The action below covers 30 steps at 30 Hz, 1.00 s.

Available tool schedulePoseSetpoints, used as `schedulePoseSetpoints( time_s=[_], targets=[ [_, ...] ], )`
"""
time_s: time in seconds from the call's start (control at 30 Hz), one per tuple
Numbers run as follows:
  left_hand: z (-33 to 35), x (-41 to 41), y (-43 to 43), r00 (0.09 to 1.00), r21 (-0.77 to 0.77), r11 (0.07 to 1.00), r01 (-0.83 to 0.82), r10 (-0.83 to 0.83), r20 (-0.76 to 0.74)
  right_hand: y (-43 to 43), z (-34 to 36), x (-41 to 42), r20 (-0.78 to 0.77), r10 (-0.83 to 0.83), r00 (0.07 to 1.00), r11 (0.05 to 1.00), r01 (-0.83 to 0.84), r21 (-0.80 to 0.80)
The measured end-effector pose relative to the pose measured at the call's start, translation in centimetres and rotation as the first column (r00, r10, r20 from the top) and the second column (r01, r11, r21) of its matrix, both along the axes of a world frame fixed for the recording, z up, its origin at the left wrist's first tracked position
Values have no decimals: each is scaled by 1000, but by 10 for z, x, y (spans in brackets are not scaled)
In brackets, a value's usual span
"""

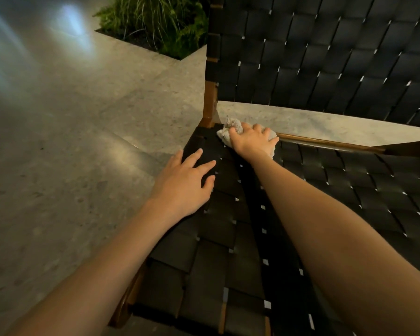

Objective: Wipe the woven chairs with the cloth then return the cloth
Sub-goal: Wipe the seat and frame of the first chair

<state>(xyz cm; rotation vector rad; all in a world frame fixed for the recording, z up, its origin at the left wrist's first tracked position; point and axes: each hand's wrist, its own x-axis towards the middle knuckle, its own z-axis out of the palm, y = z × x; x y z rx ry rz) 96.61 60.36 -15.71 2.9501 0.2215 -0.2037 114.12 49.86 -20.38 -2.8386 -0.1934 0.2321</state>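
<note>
Your right hand (251,139) curled over the crumpled pale grey cloth (230,129), pressing it at the back left corner of the black woven strap chair seat (228,238), your left hand (187,183) spread flat on the seat's left edge

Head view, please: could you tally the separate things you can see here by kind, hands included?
Hands: 2, left hand and right hand
Cloth: 1
Woven chair: 1
Planter of green plants: 1
Total: 5
</note>
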Motion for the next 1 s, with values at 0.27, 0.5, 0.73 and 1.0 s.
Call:
schedulePoseSetpoints(
  time_s=[0.27,0.5,0.73,1.0],
  targets=[
    [5,-2,0,999,-48,999,-27,28,21,-40,-1,-46,-1,249,968,968,-249,14],
    [12,-13,-2,998,-122,992,-1,9,60,-82,18,-145,-84,433,898,900,-425,92],
    [13,-22,-23,1000,42,999,0,0,0,-120,70,-242,-40,601,798,798,-597,83],
    [11,-18,-48,999,106,994,26,-22,-43,-164,73,-245,-66,470,880,883,-470,11]
  ],
)
